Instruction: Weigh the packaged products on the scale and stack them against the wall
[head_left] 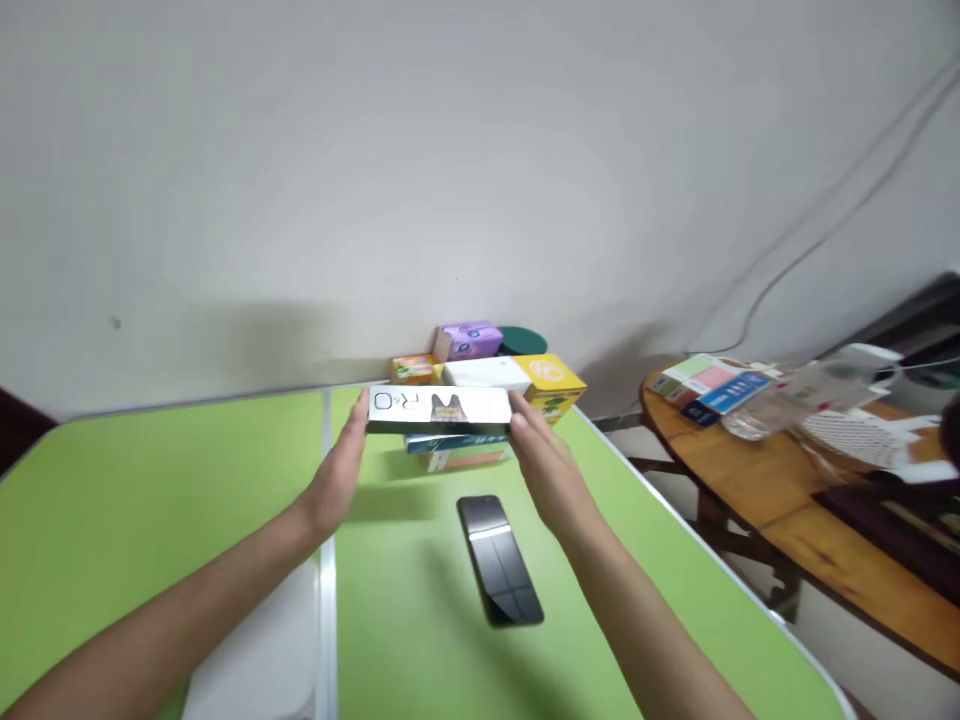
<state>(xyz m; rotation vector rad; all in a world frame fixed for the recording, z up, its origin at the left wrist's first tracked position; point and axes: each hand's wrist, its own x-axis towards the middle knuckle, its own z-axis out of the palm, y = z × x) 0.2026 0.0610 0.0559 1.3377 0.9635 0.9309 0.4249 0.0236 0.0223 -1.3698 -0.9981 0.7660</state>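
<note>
A long, flat white-and-black box [491, 405] with dark printing is held level above the green table. My left hand [339, 472] presses against its left end, and my right hand [546, 462] against its right end. Just behind and below it, partly hidden, are a blue-edged box [457, 442], a white box [484, 373] and a yellow box [555, 377]. A black smartphone [500, 560] lies on the table between my forearms.
At the table's back stand a purple tissue pack [469, 341], a small orange box [412, 370] and a dark green round object [523, 341]. A white flat item [259, 650] lies under my left forearm. On the right, a wooden table [757, 490] carries boxes and plastic items.
</note>
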